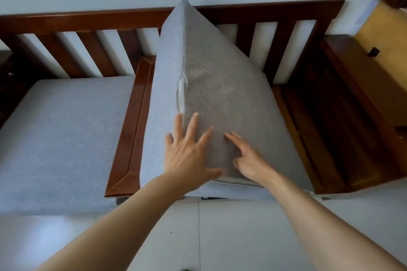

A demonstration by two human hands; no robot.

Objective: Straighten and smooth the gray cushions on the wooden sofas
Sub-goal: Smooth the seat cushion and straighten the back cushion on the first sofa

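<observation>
I press my left hand (189,156), fingers (191,125) spread wide, and my right hand (250,160), fingers loosely extended, flat on the gray cushion (215,86) tilted up against the wooden sofa's slatted backrest (286,35), right of the armrest (136,116) and flat seat cushion (63,138).

A gray cushion (220,86) stands tilted on edge under the fingertips, its far corner against the wooden backrest; left of the fingers, another (lying flat) gray cushion (66,138) fills its seat
</observation>
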